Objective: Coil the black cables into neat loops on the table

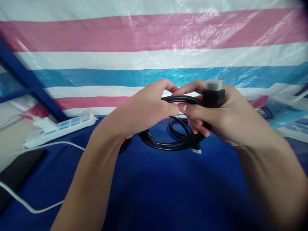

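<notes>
Both my hands meet above a blue cloth-covered table [168, 186] and hold a coiled black power cable [168, 141]. My left hand [146, 107] pinches the top strand of the coil with fingers closed. My right hand [216, 112] is wrapped round the cable just under its black plug [213, 96], which has a clear plastic cap [214, 85] on top. The loops of the coil hang below the hands, near the cloth; a small white tag shows at the coil's lower edge.
A white power strip [60, 127] with blue sockets lies at the left, with a white cord [36, 210] trailing toward me. A dark flat object [16, 173] sits at the left edge. A striped pink, white and blue tarp [154, 48] hangs behind.
</notes>
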{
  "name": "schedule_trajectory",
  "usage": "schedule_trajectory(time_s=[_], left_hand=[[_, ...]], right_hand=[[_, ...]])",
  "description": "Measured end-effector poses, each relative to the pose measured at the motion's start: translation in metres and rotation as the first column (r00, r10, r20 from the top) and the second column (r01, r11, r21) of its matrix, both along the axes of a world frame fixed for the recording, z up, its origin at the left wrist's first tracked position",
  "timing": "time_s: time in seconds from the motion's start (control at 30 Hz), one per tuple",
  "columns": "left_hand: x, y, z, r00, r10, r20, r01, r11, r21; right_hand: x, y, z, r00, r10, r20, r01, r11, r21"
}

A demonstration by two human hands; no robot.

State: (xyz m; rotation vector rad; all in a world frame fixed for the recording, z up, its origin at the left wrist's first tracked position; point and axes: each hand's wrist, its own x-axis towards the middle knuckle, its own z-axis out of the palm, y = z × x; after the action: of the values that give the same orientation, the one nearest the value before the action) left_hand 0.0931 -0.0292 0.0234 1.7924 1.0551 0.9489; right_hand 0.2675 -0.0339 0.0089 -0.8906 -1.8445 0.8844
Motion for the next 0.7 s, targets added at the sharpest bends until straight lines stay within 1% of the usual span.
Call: schedule_trajectory(time_s=[0.1,0.2,0.27,0.33,0.43,0.5,0.53,0.6,0.67,0.7], left_hand=[[-0.002,0.0,0.001,0.997,-0.037,0.063,0.034,0.998,0.049],[-0.004,0.004,-0.001,0.966,-0.155,0.208,0.126,0.982,0.144],[-0.005,0.008,-0.004,0.932,-0.228,0.28,0.165,0.958,0.234],[-0.005,0.013,-0.008,0.909,-0.307,0.283,0.227,0.932,0.282],[-0.003,0.023,-0.019,0.876,-0.413,0.248,0.358,0.903,0.237],[-0.001,0.03,-0.029,0.883,-0.415,0.218,0.374,0.904,0.208],[0.001,0.034,-0.034,0.897,-0.407,0.173,0.375,0.907,0.191],[0.003,0.043,-0.043,0.935,-0.351,0.051,0.341,0.93,0.135],[0.005,0.051,-0.05,0.975,-0.224,-0.003,0.224,0.971,0.078],[0.004,0.054,-0.052,0.991,-0.13,0.019,0.129,0.99,0.064]], right_hand=[[-0.001,-0.001,0.001,0.987,-0.035,-0.157,0.029,0.999,-0.041],[0.003,-0.001,0.006,0.958,-0.049,-0.283,0.015,0.992,-0.122],[0.008,-0.001,0.01,0.955,-0.06,-0.291,0.012,0.986,-0.165],[0.013,-0.001,0.012,0.956,-0.052,-0.289,-0.005,0.981,-0.192],[0.02,0.002,0.013,0.961,-0.014,-0.278,-0.056,0.968,-0.244],[0.022,0.004,0.012,0.957,-0.017,-0.289,-0.066,0.96,-0.272],[0.024,0.005,0.012,0.954,-0.024,-0.297,-0.063,0.958,-0.279],[0.025,0.006,0.013,0.95,-0.028,-0.31,-0.058,0.963,-0.263],[0.028,0.005,0.014,0.955,-0.015,-0.297,-0.059,0.97,-0.237],[0.029,0.004,0.015,0.959,-0.011,-0.284,-0.055,0.973,-0.223]])
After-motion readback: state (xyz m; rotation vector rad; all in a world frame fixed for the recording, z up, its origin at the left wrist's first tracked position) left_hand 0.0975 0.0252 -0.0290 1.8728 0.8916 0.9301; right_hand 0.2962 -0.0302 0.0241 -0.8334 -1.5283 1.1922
